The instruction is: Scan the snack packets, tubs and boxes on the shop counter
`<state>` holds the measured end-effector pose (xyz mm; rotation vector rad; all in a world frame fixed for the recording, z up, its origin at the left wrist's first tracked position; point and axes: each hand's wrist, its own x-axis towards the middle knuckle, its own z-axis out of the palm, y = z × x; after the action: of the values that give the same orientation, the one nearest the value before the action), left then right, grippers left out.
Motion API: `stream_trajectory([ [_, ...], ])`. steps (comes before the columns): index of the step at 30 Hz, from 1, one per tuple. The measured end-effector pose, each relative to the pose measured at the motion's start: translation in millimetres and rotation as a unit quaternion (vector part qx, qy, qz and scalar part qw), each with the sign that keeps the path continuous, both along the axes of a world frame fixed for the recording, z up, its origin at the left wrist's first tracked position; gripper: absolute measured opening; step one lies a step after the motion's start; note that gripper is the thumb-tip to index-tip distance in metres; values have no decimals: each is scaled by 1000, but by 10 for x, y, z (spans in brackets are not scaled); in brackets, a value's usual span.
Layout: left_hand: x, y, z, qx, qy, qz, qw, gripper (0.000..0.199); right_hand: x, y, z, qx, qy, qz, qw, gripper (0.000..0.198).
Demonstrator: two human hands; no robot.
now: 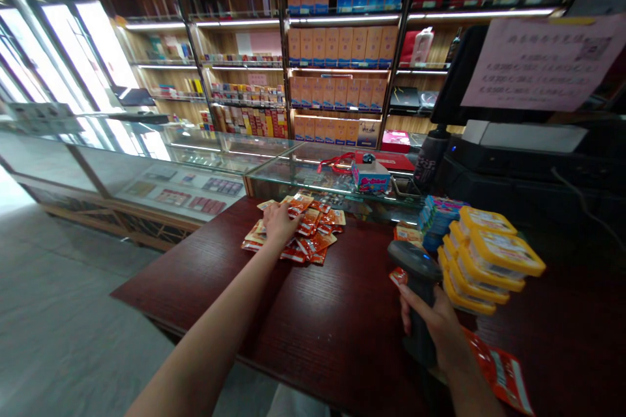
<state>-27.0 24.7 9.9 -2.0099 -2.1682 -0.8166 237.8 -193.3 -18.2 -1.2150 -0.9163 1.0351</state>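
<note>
Gripping firmly on one side, the right hand (443,326) has its fingers closed around the handle of the dark scanner (415,260), whose head tilts up toward the far left, a small blue light glowing on top. Right at the thumb tip, a small orange packet (398,275) pokes out; whether it is pinched there, I cannot tell. Over to the left hand (278,225), and its fingers bend down onto the pile of orange packets (310,244)! The pile spreads under the fingertips and out to their right, touching the hand; whether anything is pinched, the view hides. All of it sits on the dark red tabletop (313,332), the pile well apart from the scanner. Just beyond the scanner, to its right, yellow-lidded boxes (493,254) stand stacked, with blue packs (437,218) behind them. Near the right wrist lies a larger red packet (503,374). Further out, a glass counter (264,159), then lit shelves (342,68) of boxed goods
</note>
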Motion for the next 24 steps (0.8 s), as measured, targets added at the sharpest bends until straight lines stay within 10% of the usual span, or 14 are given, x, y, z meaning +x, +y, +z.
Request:
stream_trajectory([
  [9, 643, -318, -102, 89, -46, -168, 981, 30, 61, 53, 61, -19, 68, -119, 990, 44],
  [19, 1770, -674, -479, -43, -116, -383, 915, 18, 142, 85, 45, 9, 114, -155, 981, 47],
  [24, 2107, -815, -510, -90, -95, -352, 927, 29, 162, 87, 48, 11, 112, -149, 982, 46],
])
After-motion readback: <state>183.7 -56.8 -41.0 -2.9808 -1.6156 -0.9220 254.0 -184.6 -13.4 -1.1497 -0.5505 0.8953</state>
